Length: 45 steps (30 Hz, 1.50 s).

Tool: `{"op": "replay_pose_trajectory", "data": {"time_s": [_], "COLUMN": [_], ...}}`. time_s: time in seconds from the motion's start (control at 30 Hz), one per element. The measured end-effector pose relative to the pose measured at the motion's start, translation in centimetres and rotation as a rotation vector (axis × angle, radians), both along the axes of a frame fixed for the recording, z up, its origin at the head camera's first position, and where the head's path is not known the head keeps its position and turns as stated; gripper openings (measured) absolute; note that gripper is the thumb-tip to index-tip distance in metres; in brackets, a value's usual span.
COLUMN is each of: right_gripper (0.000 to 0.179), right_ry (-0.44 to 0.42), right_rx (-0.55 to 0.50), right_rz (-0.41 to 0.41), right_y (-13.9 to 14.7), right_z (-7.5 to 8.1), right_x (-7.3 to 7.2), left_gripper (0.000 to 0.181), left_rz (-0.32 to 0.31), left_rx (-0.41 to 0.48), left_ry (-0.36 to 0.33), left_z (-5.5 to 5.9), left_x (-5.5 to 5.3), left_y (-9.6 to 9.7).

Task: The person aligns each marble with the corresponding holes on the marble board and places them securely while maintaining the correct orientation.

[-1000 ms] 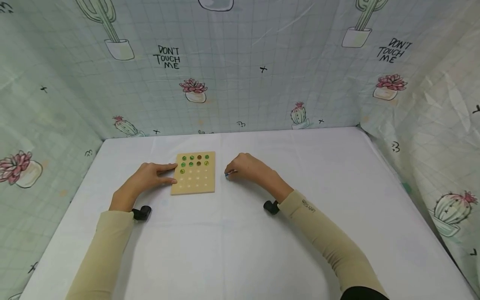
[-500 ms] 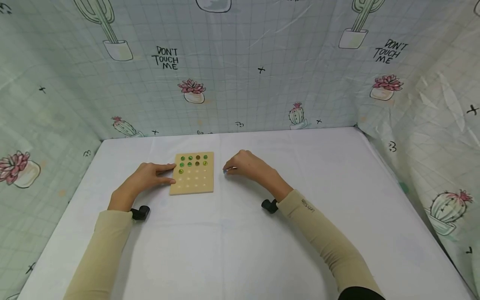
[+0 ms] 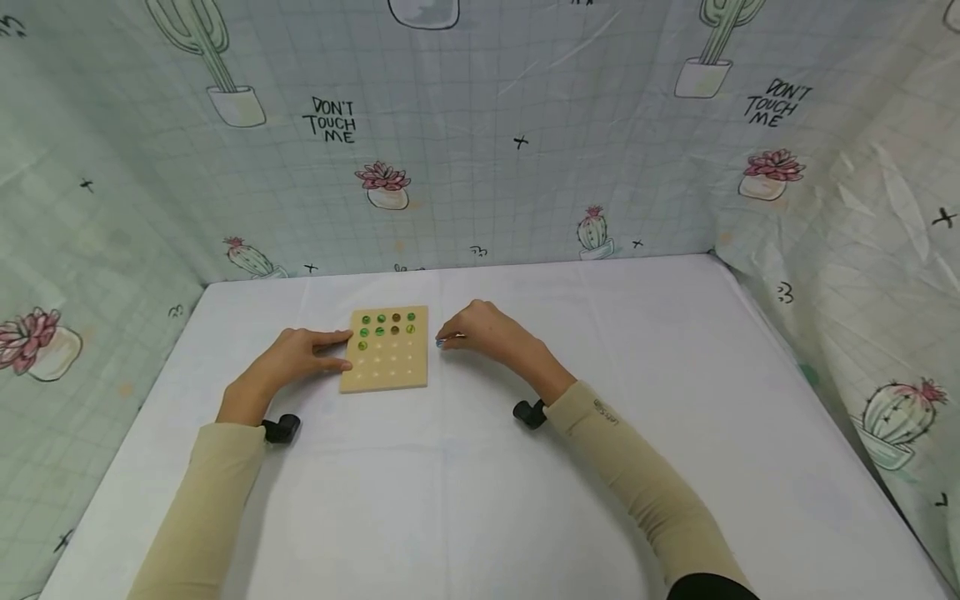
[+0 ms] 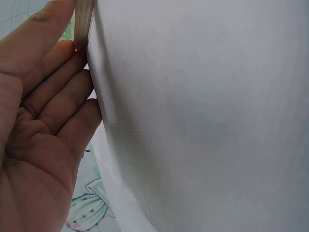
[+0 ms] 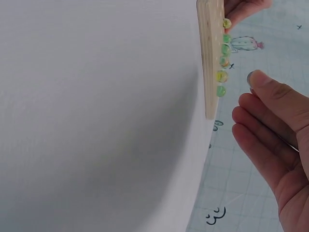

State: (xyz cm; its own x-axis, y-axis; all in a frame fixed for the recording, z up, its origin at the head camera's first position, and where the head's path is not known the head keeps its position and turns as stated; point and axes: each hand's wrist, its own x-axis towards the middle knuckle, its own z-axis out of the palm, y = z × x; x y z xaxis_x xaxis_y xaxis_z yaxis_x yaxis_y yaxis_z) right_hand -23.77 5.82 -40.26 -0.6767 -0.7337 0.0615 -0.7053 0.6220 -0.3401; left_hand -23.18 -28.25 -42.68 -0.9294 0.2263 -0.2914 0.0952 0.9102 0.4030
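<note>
A square, light wooden board (image 3: 390, 367) with rows of small hollows lies on the white table. Green, yellowish and brownish glass marbles (image 3: 381, 318) fill its two far rows, and one more sits at the left of the third. My left hand (image 3: 288, 362) touches the board's left edge with index finger and thumb, the other fingers loosely extended. Just off the right edge, my right hand (image 3: 487, 329) pinches a small bluish marble (image 5: 249, 79) between thumb and fingertip. Most of that marble is hidden behind the thumb in the right wrist view.
The white cloth-covered table (image 3: 450, 500) extends around the board. Patterned curtains with cactus prints (image 3: 450, 167) stand at its back and sides. A black wrist camera (image 3: 282, 428) is strapped to the left wrist, another (image 3: 530, 414) to the right.
My right hand has moved a little left, closer to the board, with the bluish marble still pinched. The left hand and the board stay in place; the head view shifts slightly.
</note>
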Motion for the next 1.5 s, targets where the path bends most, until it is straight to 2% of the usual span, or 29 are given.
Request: {"op": "replay_pose_trajectory", "data": {"time_s": [0.33,0.5,0.9,1.13,1.5], "right_gripper": [0.024,0.022,0.022,0.024,0.025], "right_ry": [0.009,0.012,-0.011,-0.027,-0.064], "right_rx": [-0.017,-0.055,-0.133,-0.125,-0.109], "right_rz": [0.009,0.006,-0.024,-0.085,-0.109], "right_y": [-1.6,-2.9,-5.3,-6.1,-7.6], "right_z": [-0.3,-0.3,-0.4,-0.7,-1.4], "right_x": [-0.2,-0.5,-1.2,-1.3,-1.6], "left_gripper": [0.082,0.081,0.080,0.080,0.080], "left_rz": [0.003,-0.010,-0.022,-0.026,-0.043], "left_rx": [0.016,0.018,0.020,0.018,0.024], "left_ry": [-0.010,0.009,0.004,0.001,0.018], "left_z": [-0.2,0.0,0.0,0.2,0.1], "left_x": [0.2,0.1,0.0,0.0,0.1], "left_y": [-0.1,-0.1,-0.1,-0.1,-0.3]}}
